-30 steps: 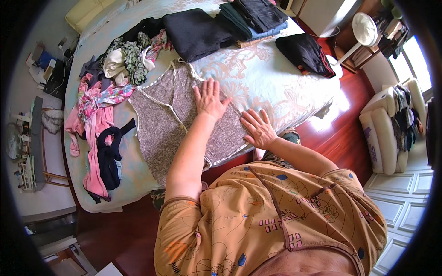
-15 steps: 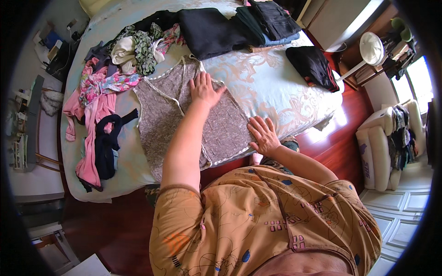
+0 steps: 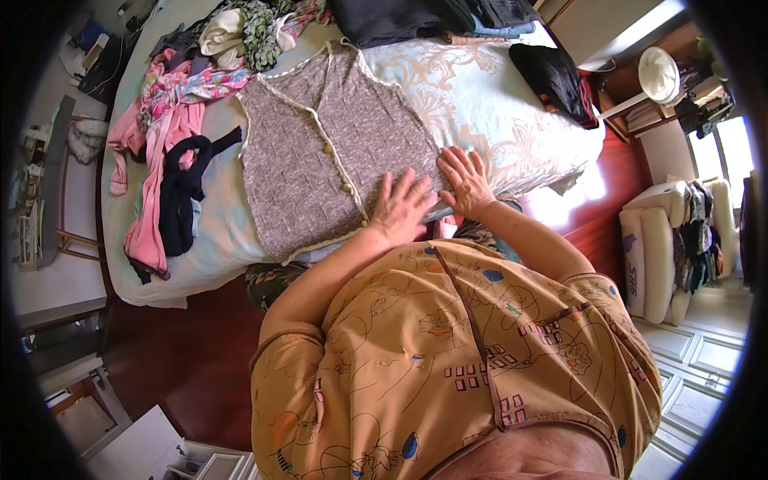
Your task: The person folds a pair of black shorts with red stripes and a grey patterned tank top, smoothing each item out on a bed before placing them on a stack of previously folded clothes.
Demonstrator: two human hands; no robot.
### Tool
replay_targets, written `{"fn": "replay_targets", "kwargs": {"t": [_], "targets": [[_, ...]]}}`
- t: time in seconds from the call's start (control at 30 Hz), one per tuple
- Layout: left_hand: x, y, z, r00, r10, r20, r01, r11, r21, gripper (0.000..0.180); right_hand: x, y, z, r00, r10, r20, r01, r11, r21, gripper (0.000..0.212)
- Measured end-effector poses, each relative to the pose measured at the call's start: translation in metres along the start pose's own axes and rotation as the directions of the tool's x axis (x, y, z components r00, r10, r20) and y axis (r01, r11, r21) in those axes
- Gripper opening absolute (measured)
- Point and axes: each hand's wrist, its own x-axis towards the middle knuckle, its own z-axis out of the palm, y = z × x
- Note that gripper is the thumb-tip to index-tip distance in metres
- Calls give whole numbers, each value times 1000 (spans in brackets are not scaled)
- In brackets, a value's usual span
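Observation:
A grey-brown knitted sleeveless vest [image 3: 298, 172] with cream edging and a row of buttons lies spread flat on the bed, its neckline away from me. My left hand [image 3: 402, 210] is over its lower right part near the hem, fingers spread and a little blurred. Just right of it, my right hand [image 3: 466, 182] rests with fingers stretched out at the vest's right side edge. Neither hand grips anything.
A heap of pink clothes [image 3: 152, 192], a dark navy garment [image 3: 180, 200] and patterned scarves [image 3: 260, 48] lies left of the vest. Folded black clothes [image 3: 392, 20] sit behind it. Another folded black garment [image 3: 552, 80] is at the bed's right edge, near a white fan [image 3: 658, 74].
My left hand has slid from the vest's upper part down toward the hem, close to my right hand. The vest's upper right part now lies uncovered. The view has tilted somewhat toward me.

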Motion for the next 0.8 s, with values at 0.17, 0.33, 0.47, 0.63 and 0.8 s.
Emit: {"fn": "replay_targets", "kwargs": {"t": [0.17, 0.33, 0.47, 0.63, 0.8], "targets": [[-32, -36, -6, 878, -109, -467, -62, 940, -336, 46, 14, -25, -23, 982, 143, 127, -137, 989, -54, 68], [-89, -72, 18, 801, -372, -470, 390, 919, -64, 57, 41, -82, -20, 995, 76, 71, -67, 990, -121, 68], [-125, -42, 42, 926, -199, -322, 148, 973, -174, 59, 62, -122, -8, 970, -202, 135, 201, 979, 21, 71], [-140, -70, 26, 707, -469, -529, 469, 871, -146, 57, 86, -137, 5, 929, -362, 76, 345, 922, 174, 75], [-173, -106, 30, 638, -615, -464, 654, 750, -95, 71, 83, -128, 2, 938, -330, 111, 328, 944, 33, 75]]}}
